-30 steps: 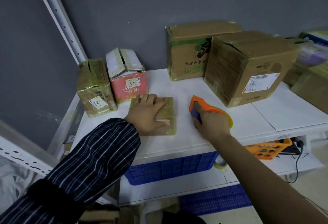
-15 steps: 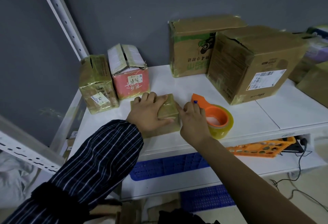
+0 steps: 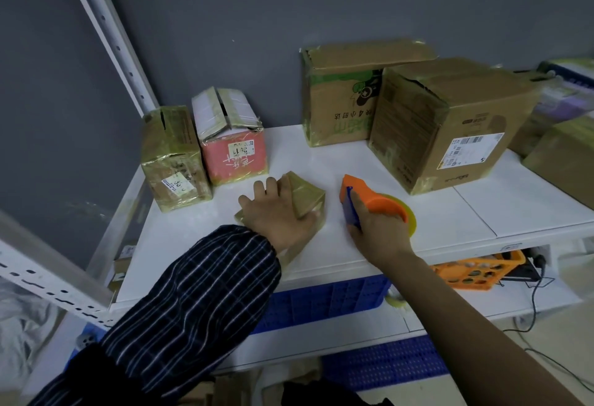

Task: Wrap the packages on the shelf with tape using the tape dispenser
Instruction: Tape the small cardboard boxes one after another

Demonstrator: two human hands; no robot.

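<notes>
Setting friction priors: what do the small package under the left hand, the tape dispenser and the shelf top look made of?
Small package: cardboard, apparently under clear yellowish tape; glossy, with wrinkled highlights. Tape dispenser: orange moulded plastic, smooth satin, with a blue part at the front. Shelf top: white, smooth, faint sheen; painted metal or laminate, cannot tell.

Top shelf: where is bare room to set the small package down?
Widest bare shelf lies right of the tape dispenser, in front of the large labelled box. A smaller gap sits behind the small package, between the pink box and green-printed box. Far right is crowded with cartons.
</notes>
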